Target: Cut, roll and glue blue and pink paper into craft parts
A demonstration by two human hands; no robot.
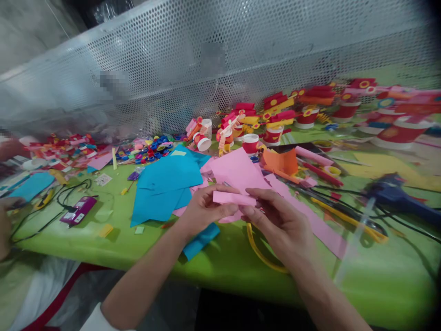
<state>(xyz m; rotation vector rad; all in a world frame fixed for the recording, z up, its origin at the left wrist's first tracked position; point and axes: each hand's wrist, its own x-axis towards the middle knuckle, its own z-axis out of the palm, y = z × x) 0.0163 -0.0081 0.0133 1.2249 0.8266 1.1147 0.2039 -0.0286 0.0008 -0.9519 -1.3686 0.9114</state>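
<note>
Between my two hands is a narrow pink paper strip (234, 198), folded or rolled lengthwise. My left hand (206, 204) pinches its left end between thumb and fingers. At the other end, the thumb and fingers of my right hand (280, 218) close on the strip. Beneath and behind it lie pink paper sheets (237, 168), with blue paper sheets (168, 179) to their left. A yellow ring-like handle or band (258, 250) shows below my right hand, partly covered by it. A small folded blue piece (201, 241) lies by my left wrist.
A blue glue gun (403, 195) with its cord lies at right, near yellow-handled scissors (347, 218). Red cups with paper rolls (274, 133) line the back by a perforated metal panel (241, 55). A purple box (78, 211) and another person's hand (8, 204) are at left.
</note>
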